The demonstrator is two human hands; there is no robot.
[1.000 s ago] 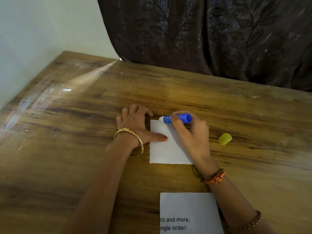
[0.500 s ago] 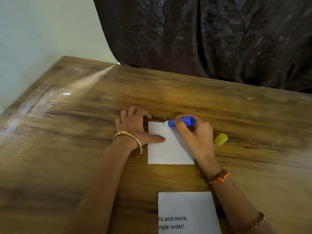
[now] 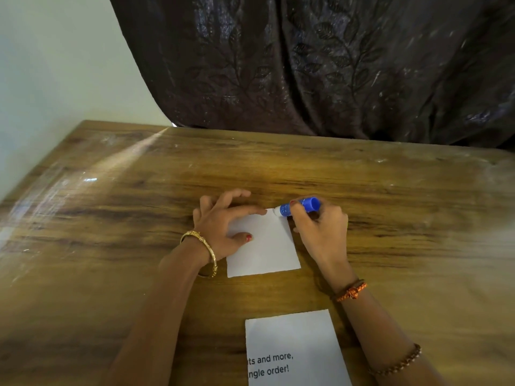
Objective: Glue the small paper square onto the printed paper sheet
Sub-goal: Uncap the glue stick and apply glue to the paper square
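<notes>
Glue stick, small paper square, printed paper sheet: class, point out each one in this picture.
glue stick (image 3: 302,206), head view, blue barrel by the fingers.
small paper square (image 3: 267,250), head view, bare white middle.
printed paper sheet (image 3: 292,334), head view, blank area above the text.

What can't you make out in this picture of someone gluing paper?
- Printed sheet: the bottom edge of the head view cuts off its text, and only a few words show.
- Glue stick: the right hand covers part of it, and its label is too small to read.
- Paper square: the left hand hides its left part; any glue on it is invisible.
</notes>
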